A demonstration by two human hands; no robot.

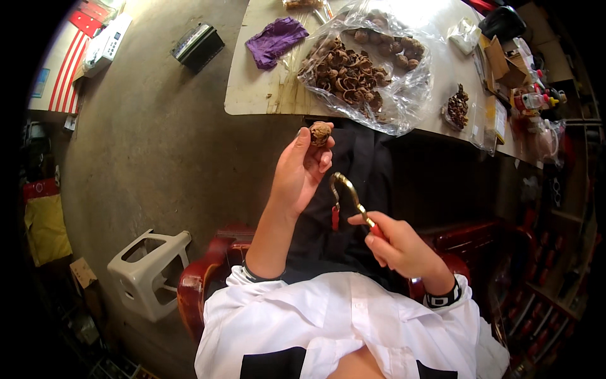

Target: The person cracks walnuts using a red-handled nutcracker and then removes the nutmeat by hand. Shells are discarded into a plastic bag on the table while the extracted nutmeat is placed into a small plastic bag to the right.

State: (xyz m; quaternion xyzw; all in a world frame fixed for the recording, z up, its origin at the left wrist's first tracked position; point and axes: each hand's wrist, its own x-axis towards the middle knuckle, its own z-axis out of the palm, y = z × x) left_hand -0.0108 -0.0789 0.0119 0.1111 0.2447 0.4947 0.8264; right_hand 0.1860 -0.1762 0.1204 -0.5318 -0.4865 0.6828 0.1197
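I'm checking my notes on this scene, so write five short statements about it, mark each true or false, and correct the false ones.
1. The left hand holds a walnut. True.
2. The right hand holds a spoon. False: it holds a nutcracker by one of its red grips.
3. A crumpled purple item lies on the table, left of the clear plastic bag. True.
4. The broken shells lie on the floor. False: they are heaped on or in the clear plastic bag on the table.
5. A pale stool stands to the person's left. True.
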